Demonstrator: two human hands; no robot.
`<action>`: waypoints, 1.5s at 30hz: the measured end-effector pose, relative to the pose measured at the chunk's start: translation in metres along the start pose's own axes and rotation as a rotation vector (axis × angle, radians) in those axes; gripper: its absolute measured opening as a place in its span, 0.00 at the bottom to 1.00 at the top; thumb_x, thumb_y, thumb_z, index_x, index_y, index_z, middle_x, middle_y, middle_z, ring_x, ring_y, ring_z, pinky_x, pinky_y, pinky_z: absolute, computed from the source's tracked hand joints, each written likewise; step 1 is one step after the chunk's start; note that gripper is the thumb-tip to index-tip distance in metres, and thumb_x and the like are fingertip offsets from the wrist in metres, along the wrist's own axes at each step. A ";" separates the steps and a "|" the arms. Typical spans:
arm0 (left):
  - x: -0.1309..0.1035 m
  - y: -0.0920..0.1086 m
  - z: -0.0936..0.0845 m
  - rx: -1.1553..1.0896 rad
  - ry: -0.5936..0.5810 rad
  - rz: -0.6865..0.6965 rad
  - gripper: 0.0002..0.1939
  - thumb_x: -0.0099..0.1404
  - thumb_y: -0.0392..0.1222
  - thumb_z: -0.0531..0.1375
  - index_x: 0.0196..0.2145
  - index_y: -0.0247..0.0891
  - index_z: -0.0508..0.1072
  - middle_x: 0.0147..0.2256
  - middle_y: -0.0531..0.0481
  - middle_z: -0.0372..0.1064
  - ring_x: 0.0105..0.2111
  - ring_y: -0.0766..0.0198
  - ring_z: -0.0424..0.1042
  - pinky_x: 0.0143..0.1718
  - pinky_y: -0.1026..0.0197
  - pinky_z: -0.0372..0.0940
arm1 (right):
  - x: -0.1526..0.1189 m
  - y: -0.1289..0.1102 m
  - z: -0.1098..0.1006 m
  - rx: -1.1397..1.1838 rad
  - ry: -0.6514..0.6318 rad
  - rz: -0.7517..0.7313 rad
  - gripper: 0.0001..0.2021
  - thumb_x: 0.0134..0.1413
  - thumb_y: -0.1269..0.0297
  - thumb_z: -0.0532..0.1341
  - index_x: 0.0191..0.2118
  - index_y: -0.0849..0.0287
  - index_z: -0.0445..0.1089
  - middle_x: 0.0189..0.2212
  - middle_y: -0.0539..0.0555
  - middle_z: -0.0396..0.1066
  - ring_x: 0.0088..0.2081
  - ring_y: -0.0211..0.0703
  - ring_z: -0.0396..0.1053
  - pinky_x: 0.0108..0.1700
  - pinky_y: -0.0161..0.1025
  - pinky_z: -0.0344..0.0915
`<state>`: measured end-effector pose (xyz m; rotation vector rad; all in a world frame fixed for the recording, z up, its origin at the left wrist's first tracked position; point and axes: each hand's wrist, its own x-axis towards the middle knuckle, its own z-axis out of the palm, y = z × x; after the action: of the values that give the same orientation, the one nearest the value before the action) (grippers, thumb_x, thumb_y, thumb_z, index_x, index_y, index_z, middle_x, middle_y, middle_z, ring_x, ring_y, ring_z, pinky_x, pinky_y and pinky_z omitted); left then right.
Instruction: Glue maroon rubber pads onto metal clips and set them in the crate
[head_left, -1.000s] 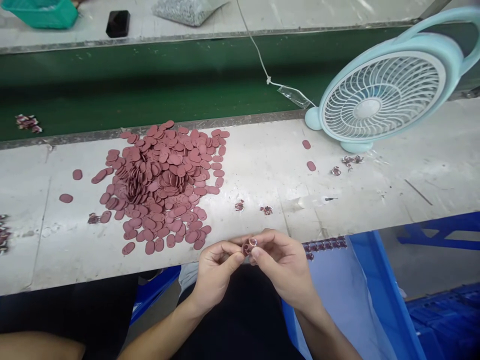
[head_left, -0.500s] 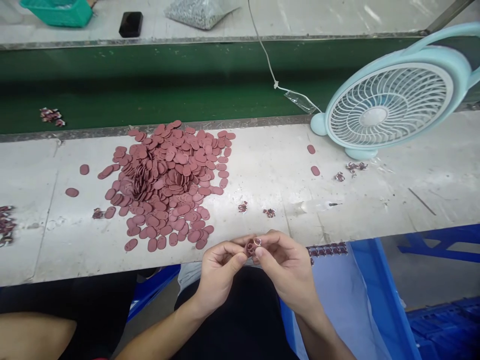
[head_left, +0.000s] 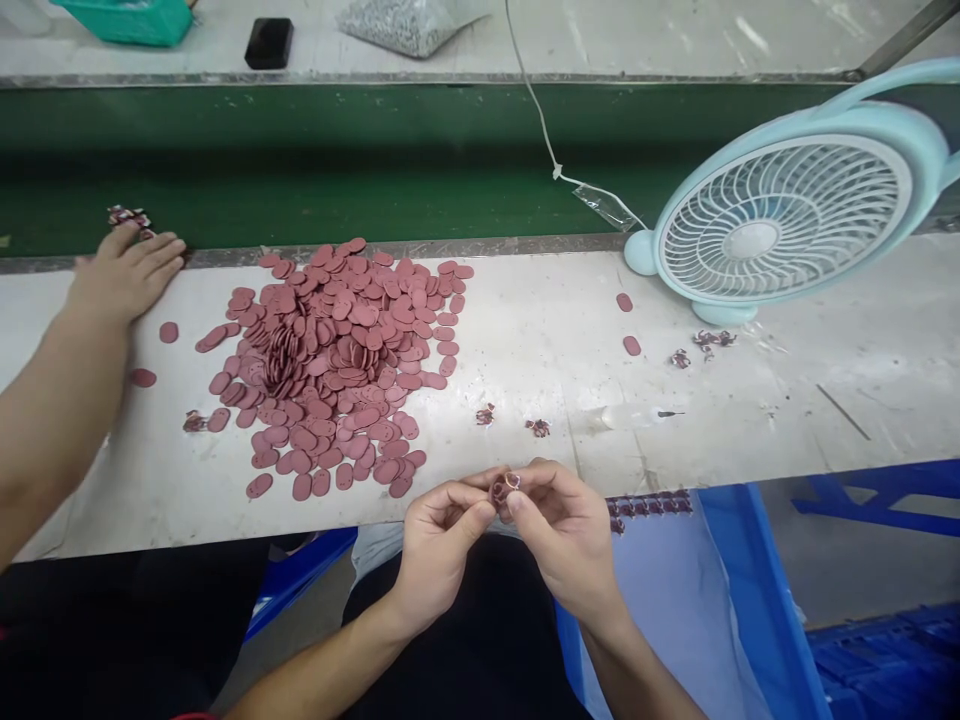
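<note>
At the table's front edge, my left hand (head_left: 444, 545) and my right hand (head_left: 564, 530) meet, both closed in a pinch on a small dark red piece (head_left: 501, 489) with a shiny ring-like part. Fingers cover some of it. Ahead of my hands lie two small dark red shiny pieces (head_left: 538, 427) on the white table (head_left: 525, 340). A large heap of reddish oval pieces (head_left: 322, 350) spreads to the left of them.
Another person's hand (head_left: 127, 270) reaches in at the left. A light blue fan (head_left: 752, 240) stands at the right, its cord running back. Rows of dark red pieces (head_left: 652, 504) lie in a blue tray (head_left: 780, 600) below the table edge. A pen-like tool (head_left: 630, 415) lies on the table.
Another person's arm has come in from the left, its hand now at the small pieces by the green strip. My hands keep nearly the same pose. The view has shifted slightly.
</note>
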<state>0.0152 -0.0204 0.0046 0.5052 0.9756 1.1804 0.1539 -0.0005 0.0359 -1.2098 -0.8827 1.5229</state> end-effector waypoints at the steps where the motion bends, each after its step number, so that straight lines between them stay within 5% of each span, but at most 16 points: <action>1: 0.000 -0.001 0.000 0.001 0.002 0.005 0.04 0.65 0.38 0.68 0.31 0.40 0.82 0.43 0.45 0.82 0.56 0.51 0.75 0.58 0.50 0.68 | 0.000 0.001 0.000 0.016 -0.003 -0.004 0.00 0.61 0.65 0.67 0.38 0.53 0.77 0.29 0.47 0.73 0.33 0.35 0.71 0.39 0.33 0.72; 6: -0.003 -0.005 -0.001 0.034 -0.039 0.031 0.02 0.65 0.38 0.67 0.35 0.41 0.82 0.52 0.43 0.79 0.55 0.50 0.76 0.55 0.51 0.71 | -0.003 0.011 -0.005 0.139 -0.022 0.014 0.02 0.62 0.65 0.67 0.40 0.53 0.77 0.32 0.49 0.76 0.33 0.35 0.72 0.39 0.34 0.73; 9: 0.001 0.006 -0.014 0.197 -0.134 0.048 0.11 0.63 0.40 0.69 0.45 0.43 0.81 0.59 0.40 0.73 0.56 0.47 0.75 0.51 0.51 0.73 | -0.012 0.023 -0.023 0.227 0.056 0.040 0.03 0.61 0.64 0.68 0.40 0.53 0.78 0.33 0.50 0.76 0.32 0.36 0.73 0.36 0.35 0.73; 12: 0.016 0.034 -0.042 0.686 -0.151 0.174 0.14 0.65 0.41 0.67 0.49 0.43 0.80 0.58 0.40 0.73 0.53 0.49 0.76 0.49 0.52 0.74 | -0.024 0.034 -0.058 0.281 0.230 0.075 0.05 0.56 0.63 0.71 0.38 0.55 0.79 0.33 0.51 0.76 0.29 0.36 0.73 0.32 0.34 0.73; 16: 0.048 0.071 -0.078 1.568 -0.069 0.462 0.13 0.68 0.44 0.63 0.49 0.41 0.80 0.52 0.41 0.77 0.53 0.45 0.73 0.59 0.42 0.64 | -0.045 0.048 -0.123 0.232 0.563 0.047 0.10 0.49 0.62 0.75 0.36 0.57 0.78 0.32 0.52 0.77 0.29 0.36 0.74 0.31 0.34 0.73; 21: 0.071 0.084 -0.082 1.928 -0.128 0.478 0.13 0.72 0.46 0.57 0.44 0.40 0.79 0.48 0.42 0.77 0.48 0.46 0.72 0.50 0.49 0.65 | -0.074 0.076 -0.195 -0.034 0.886 -0.023 0.18 0.45 0.55 0.76 0.40 0.57 0.76 0.32 0.50 0.76 0.29 0.37 0.74 0.33 0.36 0.74; 24: 0.075 0.087 -0.078 1.857 -0.143 0.418 0.10 0.70 0.48 0.59 0.42 0.42 0.77 0.43 0.46 0.78 0.45 0.48 0.73 0.45 0.52 0.65 | -0.088 0.103 -0.228 -0.173 0.966 0.003 0.19 0.48 0.52 0.74 0.41 0.58 0.75 0.32 0.51 0.77 0.30 0.39 0.75 0.35 0.38 0.75; 27: 0.075 0.088 -0.076 1.625 -0.098 0.264 0.09 0.65 0.50 0.64 0.38 0.44 0.77 0.32 0.54 0.77 0.30 0.59 0.74 0.34 0.59 0.66 | -0.096 0.136 -0.255 -0.329 0.957 0.091 0.20 0.53 0.49 0.70 0.42 0.61 0.74 0.33 0.54 0.78 0.32 0.43 0.76 0.37 0.44 0.76; 30: 0.067 0.084 -0.070 1.231 -0.090 0.221 0.09 0.62 0.47 0.67 0.37 0.43 0.76 0.37 0.51 0.78 0.27 0.61 0.75 0.26 0.61 0.66 | -0.101 0.169 -0.275 -0.484 0.868 0.218 0.15 0.61 0.54 0.67 0.43 0.62 0.74 0.37 0.54 0.78 0.36 0.43 0.77 0.41 0.45 0.76; 33: 0.055 0.077 -0.062 0.880 -0.118 0.252 0.09 0.59 0.40 0.69 0.38 0.41 0.76 0.37 0.48 0.78 0.35 0.54 0.80 0.31 0.57 0.73 | -0.106 0.195 -0.284 -0.623 0.790 0.329 0.11 0.65 0.58 0.65 0.45 0.62 0.74 0.41 0.53 0.76 0.39 0.43 0.76 0.44 0.46 0.75; 36: 0.048 0.068 -0.061 0.741 -0.050 0.202 0.12 0.58 0.35 0.70 0.41 0.39 0.78 0.30 0.51 0.75 0.27 0.60 0.76 0.35 0.54 0.74 | -0.110 0.213 -0.287 -0.728 0.762 0.384 0.13 0.66 0.58 0.64 0.48 0.61 0.73 0.45 0.55 0.75 0.42 0.45 0.75 0.46 0.48 0.75; 39: 0.048 0.060 -0.061 0.547 -0.022 0.132 0.10 0.57 0.34 0.70 0.38 0.40 0.79 0.28 0.53 0.73 0.22 0.67 0.67 0.27 0.58 0.69 | -0.108 0.222 -0.293 -0.811 0.753 0.402 0.14 0.66 0.57 0.63 0.50 0.61 0.72 0.47 0.56 0.75 0.45 0.46 0.75 0.48 0.50 0.74; 45: 0.043 0.061 -0.048 0.345 -0.033 -0.100 0.09 0.57 0.35 0.70 0.34 0.45 0.77 0.26 0.53 0.67 0.26 0.65 0.66 0.16 0.68 0.61 | -0.092 0.227 -0.303 -0.938 0.742 0.398 0.15 0.66 0.57 0.63 0.53 0.60 0.71 0.49 0.57 0.73 0.47 0.48 0.74 0.50 0.51 0.74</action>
<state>-0.0552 0.0330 0.0109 0.7374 1.1694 0.9144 0.3962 -0.1584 -0.2249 -2.5322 -0.8667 0.7438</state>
